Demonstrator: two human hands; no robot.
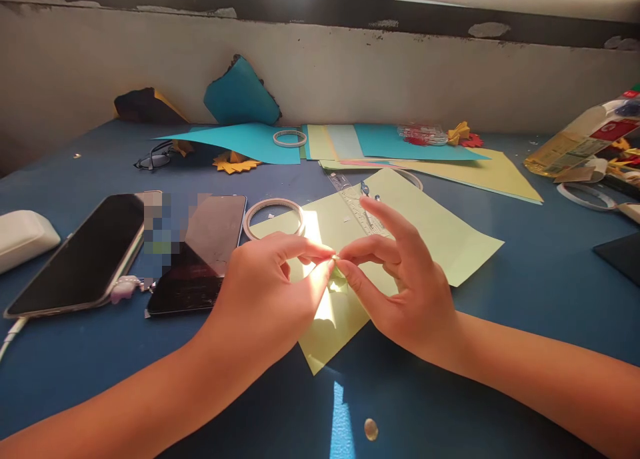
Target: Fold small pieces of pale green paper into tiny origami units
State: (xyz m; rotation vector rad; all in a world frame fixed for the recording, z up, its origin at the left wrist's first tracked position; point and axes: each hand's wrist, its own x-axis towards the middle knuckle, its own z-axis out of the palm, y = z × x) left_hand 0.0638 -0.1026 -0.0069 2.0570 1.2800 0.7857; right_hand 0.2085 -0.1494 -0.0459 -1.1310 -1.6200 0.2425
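My left hand (277,289) and my right hand (407,279) meet fingertip to fingertip near the middle of the view. Between them they pinch a small green paper piece (337,272), mostly hidden by the fingers. The index finger of my right hand, or another upper finger, is raised. Under both hands lies a large light green sheet (440,236), with bright sunlight across part of it. A clear ruler (357,206) rests on the sheet just beyond my right hand. A tape roll (274,219) lies behind my left hand.
Two phones (85,252) (200,252) and a white case (25,239) lie at left. Blue sheets (250,142), yellow paper (470,172) and another tape roll (290,138) are along the back. A tilted bottle (575,139) is at right; a small round object (371,429) sits in front.
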